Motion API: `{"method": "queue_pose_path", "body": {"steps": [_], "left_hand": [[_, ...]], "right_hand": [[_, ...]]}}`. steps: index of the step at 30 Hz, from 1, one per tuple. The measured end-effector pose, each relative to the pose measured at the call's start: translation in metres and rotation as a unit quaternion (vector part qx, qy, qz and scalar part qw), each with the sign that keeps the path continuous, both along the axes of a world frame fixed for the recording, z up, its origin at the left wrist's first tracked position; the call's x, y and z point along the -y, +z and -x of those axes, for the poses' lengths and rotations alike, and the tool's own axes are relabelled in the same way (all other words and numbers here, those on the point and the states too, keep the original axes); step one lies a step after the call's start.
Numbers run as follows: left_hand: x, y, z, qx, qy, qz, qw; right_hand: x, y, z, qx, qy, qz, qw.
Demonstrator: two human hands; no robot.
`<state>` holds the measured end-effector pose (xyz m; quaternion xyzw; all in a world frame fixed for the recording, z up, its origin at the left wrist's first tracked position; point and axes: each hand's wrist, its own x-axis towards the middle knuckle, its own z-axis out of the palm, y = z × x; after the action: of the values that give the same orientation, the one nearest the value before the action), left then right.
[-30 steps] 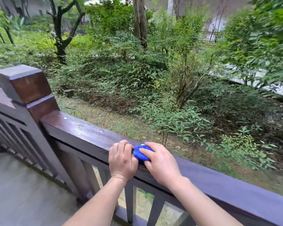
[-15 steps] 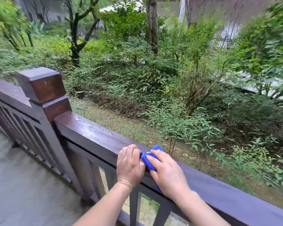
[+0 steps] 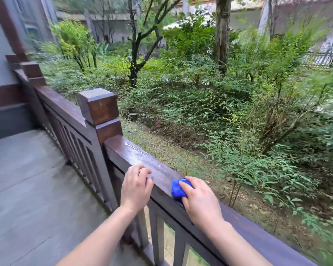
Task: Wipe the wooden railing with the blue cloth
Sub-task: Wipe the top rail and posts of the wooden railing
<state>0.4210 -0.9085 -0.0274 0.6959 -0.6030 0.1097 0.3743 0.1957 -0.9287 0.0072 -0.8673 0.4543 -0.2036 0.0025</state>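
Observation:
The dark brown wooden railing (image 3: 127, 152) runs from a square post at centre left down to the lower right, its top wet and shiny near the post. My right hand (image 3: 200, 202) presses a bunched blue cloth (image 3: 176, 189) onto the rail's top. The cloth shows only at my fingertips; the rest is under my palm. My left hand (image 3: 136, 187) rests on the rail to the left of the cloth, fingers curled over the top edge, holding nothing else.
A square wooden post (image 3: 99, 106) rises from the rail at centre left, with another railing section and balusters (image 3: 73, 139) beyond it. Grey deck boards (image 3: 27, 179) lie to the left. Bushes and trees (image 3: 219, 93) fill the ground past the rail.
My two hands, touching before, have parted. The left hand has slid along the rail toward the post. The view has swung left, showing more deck and a building wall.

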Motion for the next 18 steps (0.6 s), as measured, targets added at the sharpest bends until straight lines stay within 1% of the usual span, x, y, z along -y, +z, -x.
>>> {"method": "queue_pose_path", "body": {"steps": [4,8,9,11,13,14,16,18], "left_hand": [[0.032,0.008,-0.035,-0.001,0.013,-0.054,0.998],[0.060,0.006,-0.072,-0.008,-0.013,-0.061,0.998],[0.065,0.004,-0.080,-0.002,-0.026,-0.055,0.998],[0.074,-0.002,-0.092,0.011,-0.053,-0.040,0.998],[0.077,-0.009,-0.096,0.009,-0.069,-0.010,0.998],[0.078,-0.011,-0.096,0.005,-0.073,0.007,0.997],[0.081,-0.014,-0.095,-0.006,-0.076,0.031,0.997],[0.084,-0.019,-0.095,-0.016,-0.076,0.048,0.996]], "right_hand": [[0.018,0.011,-0.055,0.002,-0.036,-0.028,0.999],[0.018,-0.006,-0.065,-0.012,0.006,-0.003,1.000],[0.024,-0.009,-0.063,-0.006,-0.001,0.001,1.000],[0.039,-0.008,-0.072,0.024,-0.053,-0.017,0.998],[0.054,0.000,-0.096,0.046,-0.107,-0.042,0.992],[0.058,0.003,-0.110,0.044,-0.115,-0.046,0.991],[0.058,0.007,-0.128,0.029,-0.101,-0.054,0.993],[0.047,0.003,-0.128,-0.001,-0.072,-0.042,0.996]]}}
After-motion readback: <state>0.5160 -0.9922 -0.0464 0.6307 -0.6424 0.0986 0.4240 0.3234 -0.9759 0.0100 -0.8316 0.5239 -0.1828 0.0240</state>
